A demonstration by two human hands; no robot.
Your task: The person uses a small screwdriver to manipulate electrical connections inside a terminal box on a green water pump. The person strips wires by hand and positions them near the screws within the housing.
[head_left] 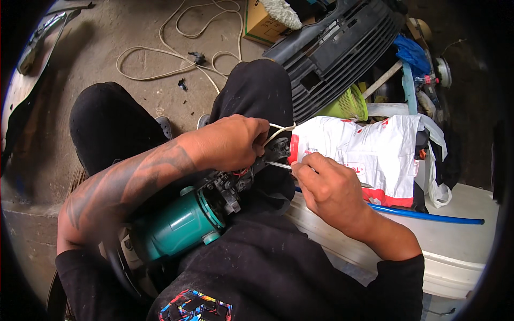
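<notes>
Currently, the left hand (235, 142) has its fingers curled over the bare end of a green-bodied power tool (176, 230); its fingertips are hidden, so what they pinch, if anything, cannot be told. The right hand (332, 190) pinches 1 slim metal tool (279, 165) between thumb and fingers, tip directed left toward that same end. The power tool lies in the lap, its green housing below and left of the left hand.

Risks (judged): the slim tip could slip and nick the red wires (243, 172) just below the left hand, or jab its fingers, if the right hand presses hard at an angle. The rounded housing could roll on the lap, as no hand grips it. A tug on the pale cord (278, 128), right of the left hand, might strain the connections.

Count: hands, 2; power tool, 1; slim tool, 1. Right of the right hand: white-and-red bag (369, 150), 1; blue tube (428, 214), 1. Above it: green basket (350, 104), 1; black grille (342, 53), 1. Above the left hand: black plug (198, 58), 1. Red wires: number unclear.
</notes>
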